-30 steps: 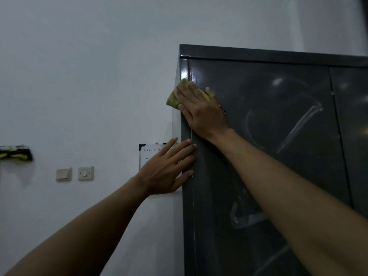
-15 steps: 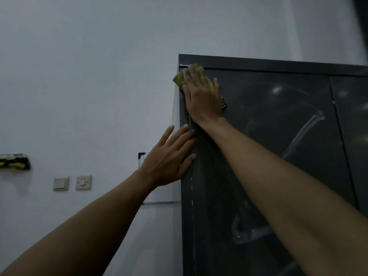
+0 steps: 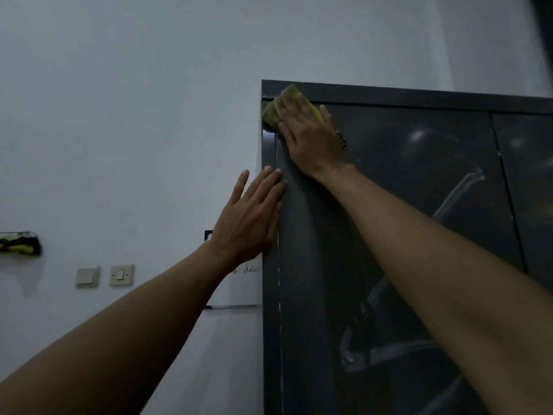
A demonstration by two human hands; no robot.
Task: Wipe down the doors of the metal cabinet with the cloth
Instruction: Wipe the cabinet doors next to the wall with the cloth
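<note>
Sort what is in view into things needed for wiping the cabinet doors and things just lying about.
For the job:
cloth
right hand, pressing it flat
left hand, flat on the cabinet's left edge
metal cabinet

Just there:
wall switches
whiteboard
black-and-yellow object on the wall

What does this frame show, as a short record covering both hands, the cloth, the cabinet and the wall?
cabinet: dark grey, glossy, doors shut
cloth: yellow-green, at the left door top left corner
right hand: flat, pressing the cloth
left hand: open, fingers on the cabinet's left edge
wall: two switches left of the cabinet
</note>
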